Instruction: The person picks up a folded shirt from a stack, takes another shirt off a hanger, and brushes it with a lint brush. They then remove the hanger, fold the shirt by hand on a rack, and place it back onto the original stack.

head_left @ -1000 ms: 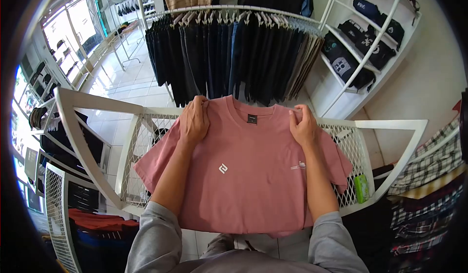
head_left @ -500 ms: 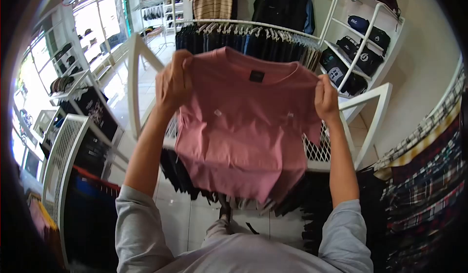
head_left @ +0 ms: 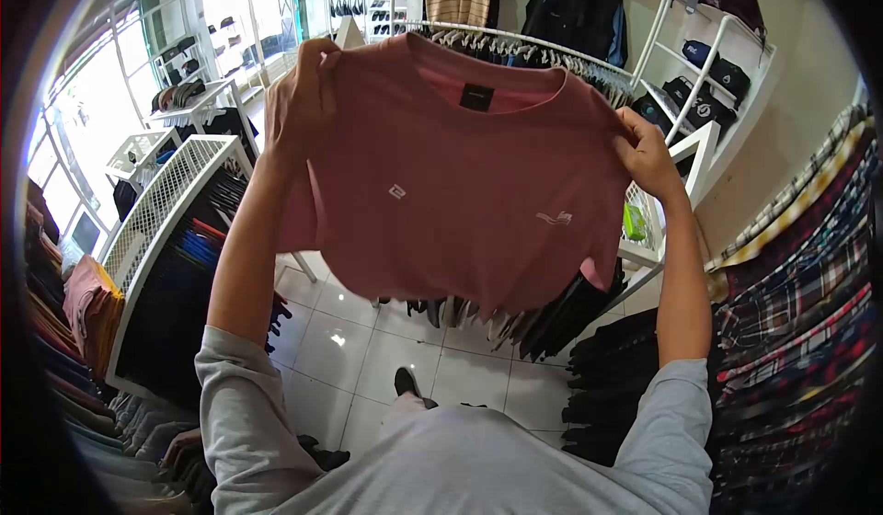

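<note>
A pink T-shirt (head_left: 460, 193) with a dark neck label and two small white chest prints hangs in the air in front of me, held up by both shoulders. My left hand (head_left: 299, 101) grips its left shoulder seam, raised high. My right hand (head_left: 648, 156) grips the right shoulder, a little lower. The shirt's hem hangs free above the tiled floor and hides much of the white rack behind it.
A white mesh rack top (head_left: 166, 202) with dark clothes below stands at left. A rail of dark trousers (head_left: 543, 51) runs behind. White shelves with caps (head_left: 717, 74) are at the back right. Plaid shirts (head_left: 800, 276) hang on the right. A green item (head_left: 634, 223) lies on the rack.
Both hands lifted the pink T-shirt off the mesh rack top and raised it in front of me. My view has swung to the left and the shirt now hangs spread out.
</note>
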Action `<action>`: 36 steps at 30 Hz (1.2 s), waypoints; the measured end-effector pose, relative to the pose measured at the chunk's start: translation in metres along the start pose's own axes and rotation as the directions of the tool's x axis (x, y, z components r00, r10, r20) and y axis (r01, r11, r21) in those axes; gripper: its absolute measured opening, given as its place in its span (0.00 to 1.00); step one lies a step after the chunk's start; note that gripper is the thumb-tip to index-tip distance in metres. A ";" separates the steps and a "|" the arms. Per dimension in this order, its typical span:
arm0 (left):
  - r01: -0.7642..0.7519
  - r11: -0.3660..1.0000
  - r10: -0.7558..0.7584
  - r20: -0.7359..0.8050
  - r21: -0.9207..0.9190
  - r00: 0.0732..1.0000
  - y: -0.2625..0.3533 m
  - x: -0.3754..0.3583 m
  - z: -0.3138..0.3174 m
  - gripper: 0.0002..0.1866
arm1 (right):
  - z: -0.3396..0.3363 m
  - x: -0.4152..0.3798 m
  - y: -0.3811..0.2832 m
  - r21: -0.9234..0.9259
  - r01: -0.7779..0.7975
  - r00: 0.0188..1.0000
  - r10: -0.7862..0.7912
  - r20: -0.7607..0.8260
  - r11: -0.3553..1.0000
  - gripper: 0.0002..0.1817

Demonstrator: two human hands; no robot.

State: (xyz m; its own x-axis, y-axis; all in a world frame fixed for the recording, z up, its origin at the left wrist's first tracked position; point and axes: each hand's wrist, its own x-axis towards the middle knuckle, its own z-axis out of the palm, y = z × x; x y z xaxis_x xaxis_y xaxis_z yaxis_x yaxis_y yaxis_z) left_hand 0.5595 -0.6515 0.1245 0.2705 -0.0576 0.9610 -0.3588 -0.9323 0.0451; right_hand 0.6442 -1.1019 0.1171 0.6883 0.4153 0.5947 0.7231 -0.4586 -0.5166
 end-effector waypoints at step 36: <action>0.264 0.960 -0.254 0.108 -0.095 0.961 -0.017 -0.073 -0.043 0.07 | 0.041 -0.084 -0.026 0.250 -0.064 0.998 0.054 0.044 0.966 0.06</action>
State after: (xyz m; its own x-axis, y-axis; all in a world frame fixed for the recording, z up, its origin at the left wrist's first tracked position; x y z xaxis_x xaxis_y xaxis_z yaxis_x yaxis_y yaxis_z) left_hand 0.5076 -0.6167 0.0650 0.4473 0.1431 0.8829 -0.3574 -0.8763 0.3231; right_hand 0.5695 -1.0925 0.0553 0.7285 0.4242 0.5380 0.6693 -0.2727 -0.6912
